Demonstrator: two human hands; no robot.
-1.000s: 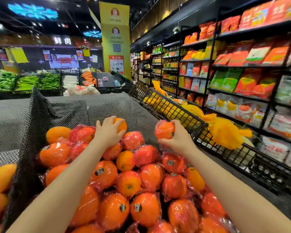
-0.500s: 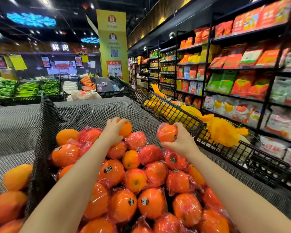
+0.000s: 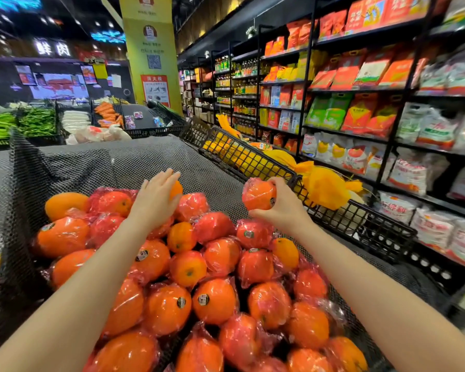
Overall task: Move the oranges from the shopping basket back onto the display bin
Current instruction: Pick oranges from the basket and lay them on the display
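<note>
While the left hand [image 3: 156, 200] is resting flat on a bare orange [image 3: 176, 189] at the far edge of the pile [image 3: 199, 277], fingers spread wide, likely seating it so it's not rolling off, the right hand [image 3: 282, 208] is holding a wrapped orange [image 3: 258, 194] above the pile's right rear corner. Right grip is closing around it from the side and below, leaving the bottom clear for setting down. Display bin [image 3: 97, 167] is lined with black mesh. Shopping basket isn't showing. Next drop spot is probably the gap beside the wire divider [image 3: 253, 162].
</note>
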